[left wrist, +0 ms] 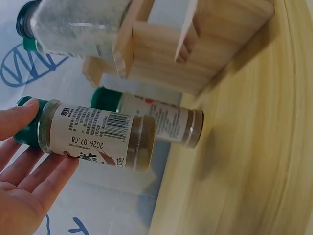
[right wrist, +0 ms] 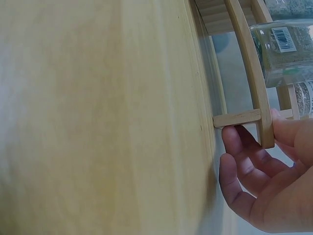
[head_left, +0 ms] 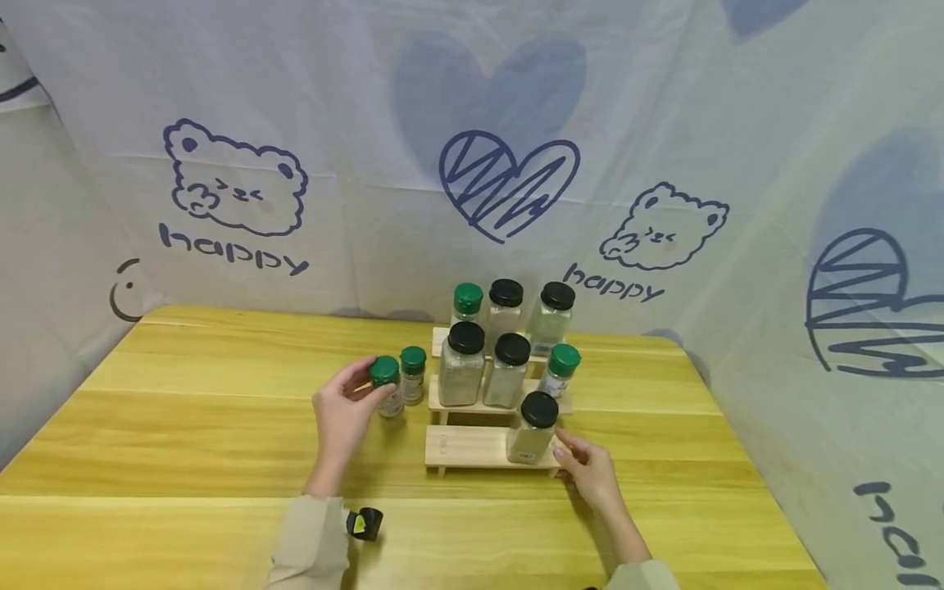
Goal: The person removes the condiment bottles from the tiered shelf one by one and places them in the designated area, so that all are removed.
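Observation:
My left hand (head_left: pixel 343 416) pinches a small spice jar (head_left: pixel 384 370) by its green cap, thumb on one side and fingers on the other. The jar is nearly upright, close over the table, its printed label (left wrist: pixel 90 132) showing in the left wrist view. Just right of it stands a second green-capped spice jar (head_left: pixel 413 378). My right hand (head_left: pixel 592 474) grips the right end of the lowest tier of a wooden rack (head_left: pixel 468 447), thumb above the board and fingers below. A black-capped jar (head_left: pixel 533 430) stands on that tier, beside this hand.
The middle tier carries two black-capped jars (head_left: pixel 462 369) and a green-capped one (head_left: pixel 560 373). More jars (head_left: pixel 505 307) stand on the top tier. A printed cloth (head_left: pixel 354 205) hangs behind the wooden table (head_left: pixel 184 426).

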### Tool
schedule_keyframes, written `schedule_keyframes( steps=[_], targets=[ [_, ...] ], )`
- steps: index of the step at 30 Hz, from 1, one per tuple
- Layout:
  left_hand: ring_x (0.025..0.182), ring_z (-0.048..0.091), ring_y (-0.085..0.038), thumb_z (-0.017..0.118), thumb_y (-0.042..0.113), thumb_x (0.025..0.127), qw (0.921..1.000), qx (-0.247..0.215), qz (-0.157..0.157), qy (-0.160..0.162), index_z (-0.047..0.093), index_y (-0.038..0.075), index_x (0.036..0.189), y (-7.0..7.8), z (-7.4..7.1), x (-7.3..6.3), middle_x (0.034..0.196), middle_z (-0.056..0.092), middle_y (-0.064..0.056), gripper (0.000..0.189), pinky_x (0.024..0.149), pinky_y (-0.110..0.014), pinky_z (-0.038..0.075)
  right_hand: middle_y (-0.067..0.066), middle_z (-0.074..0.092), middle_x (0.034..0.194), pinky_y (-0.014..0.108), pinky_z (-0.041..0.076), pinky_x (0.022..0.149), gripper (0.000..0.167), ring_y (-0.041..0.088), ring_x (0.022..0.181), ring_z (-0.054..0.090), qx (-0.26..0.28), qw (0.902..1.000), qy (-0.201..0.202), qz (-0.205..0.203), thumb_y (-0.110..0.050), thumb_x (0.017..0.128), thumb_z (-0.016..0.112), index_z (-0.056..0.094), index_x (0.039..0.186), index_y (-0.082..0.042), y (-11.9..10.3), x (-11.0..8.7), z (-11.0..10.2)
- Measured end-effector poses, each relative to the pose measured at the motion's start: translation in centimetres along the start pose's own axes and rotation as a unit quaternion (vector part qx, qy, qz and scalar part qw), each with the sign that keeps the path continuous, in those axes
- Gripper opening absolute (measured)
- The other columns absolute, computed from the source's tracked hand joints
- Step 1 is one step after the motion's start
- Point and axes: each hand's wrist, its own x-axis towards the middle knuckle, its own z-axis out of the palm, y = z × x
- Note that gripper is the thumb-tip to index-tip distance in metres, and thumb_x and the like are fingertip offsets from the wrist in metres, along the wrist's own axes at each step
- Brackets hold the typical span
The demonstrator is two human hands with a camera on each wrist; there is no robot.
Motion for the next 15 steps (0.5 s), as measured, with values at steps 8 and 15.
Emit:
schedule_keyframes(
  steps=[8, 15],
  targets=[
    [0.091, 0.059, -0.030, 0.072, -0.008, 0.068, 0.9992, 0.022, -0.032, -0.010, 0.059, -0.009, 0.107, -1.6, -0.3, 1.6, 0.102, 0.061, -0.023, 0.040, 0.071, -0.018, 0.050, 0.023, 0.062, 0.094, 0.022, 0.042, 0.041, 0.033, 0.022, 0.056, 0.059, 0.003, 1.0000, 0.003, 0.001, 0.000, 0.085, 0.057, 0.054, 0.117, 0.006, -0.1, 0.1, 0.0],
    [0.094, 0.059, -0.033, 0.071, -0.007, 0.070, 0.9975, 0.043, -0.053, -0.018, 0.059, -0.009, 0.108, -2.9, -0.1, 2.7, 0.103, 0.059, -0.026, 0.040, 0.076, -0.028, 0.050, 0.018, 0.063, 0.087, 0.023, 0.043, 0.042, 0.033, 0.021, 0.056, 0.059, -0.003, 1.0000, 0.002, 0.004, -0.004, 0.086, 0.058, 0.055, 0.118, 0.004, -0.2, 0.0, 0.0]
  ],
)
